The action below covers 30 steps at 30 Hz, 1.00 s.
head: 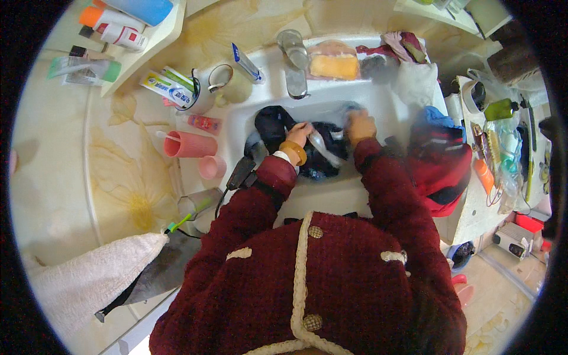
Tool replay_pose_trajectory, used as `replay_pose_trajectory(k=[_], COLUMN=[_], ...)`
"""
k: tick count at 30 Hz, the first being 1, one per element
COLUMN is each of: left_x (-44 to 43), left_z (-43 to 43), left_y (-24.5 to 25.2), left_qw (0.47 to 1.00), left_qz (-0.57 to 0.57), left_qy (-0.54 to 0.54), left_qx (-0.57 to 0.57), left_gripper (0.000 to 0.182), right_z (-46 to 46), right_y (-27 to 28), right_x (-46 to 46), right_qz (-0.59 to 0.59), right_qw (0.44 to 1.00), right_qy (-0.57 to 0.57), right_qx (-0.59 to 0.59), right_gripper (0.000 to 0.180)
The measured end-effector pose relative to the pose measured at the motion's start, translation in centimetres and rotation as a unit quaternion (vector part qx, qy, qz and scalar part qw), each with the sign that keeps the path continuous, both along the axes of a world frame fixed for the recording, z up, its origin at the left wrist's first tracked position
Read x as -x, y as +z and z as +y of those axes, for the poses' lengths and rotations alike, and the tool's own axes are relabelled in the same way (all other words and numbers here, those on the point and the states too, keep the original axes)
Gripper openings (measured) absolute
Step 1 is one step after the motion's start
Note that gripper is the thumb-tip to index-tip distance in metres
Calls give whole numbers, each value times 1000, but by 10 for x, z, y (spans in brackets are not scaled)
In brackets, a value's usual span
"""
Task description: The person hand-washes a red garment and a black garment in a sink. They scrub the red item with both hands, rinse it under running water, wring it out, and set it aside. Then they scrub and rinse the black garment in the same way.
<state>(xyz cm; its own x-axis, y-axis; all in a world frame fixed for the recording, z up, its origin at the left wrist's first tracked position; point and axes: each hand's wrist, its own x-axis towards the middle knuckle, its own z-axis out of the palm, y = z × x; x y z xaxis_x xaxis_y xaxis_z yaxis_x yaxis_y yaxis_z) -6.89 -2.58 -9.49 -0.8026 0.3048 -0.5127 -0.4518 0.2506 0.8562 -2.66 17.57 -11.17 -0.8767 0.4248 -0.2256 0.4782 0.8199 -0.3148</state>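
A dark wet garment [317,164] with a pale strip lies in the white sink basin [386,115]. Its pale strip is pinched in my left hand [299,135], which wears an amber-coloured bangle [296,153]. My right hand [361,126] is blurred, at the right side of the garment; whether its fingers hold cloth cannot be told. Beyond the hands stands the metal faucet [296,66]. Something bluish, blurred, shows just behind my right hand.
Pink cups [191,144], a mug [230,86] and toothpaste boxes [168,88] stand left of the basin. An orange sponge [333,66] rests on the back rim. Red and black cloth [443,168] lies at the right, beside a cluttered shelf [466,213].
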Motion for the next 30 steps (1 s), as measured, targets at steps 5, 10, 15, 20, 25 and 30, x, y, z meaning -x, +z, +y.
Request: replay_pose_trajectory(k=[5,10,15,20,25,30], left_x=[-16,-33,-37,-40,-35,-23], left_z=[17,4,-11,22,26,10], left_y=[29,47,52,66,59,10], left_qw=[885,916,919,997,991,988], left_qz=[-260,-71,310,52,-109,26], left_qy=[161,-43,-232,31,53,-57], left_qx=[-353,-392,79,-44,-48,143], left_gripper=[41,27,37,43,55,71], right_z=[-46,-110,-104,-52,-3,-26], right_y=[86,131,117,84,53,11], right_x=[-20,-54,-42,-11,3,-13], right_qz=[274,374,297,224,151,48], right_qw=[943,911,936,967,984,994], right_qy=[-59,40,22,-7,-86,4], right_qx=[180,170,190,118,-26,-103], right_gripper=[38,20,23,24,38,63])
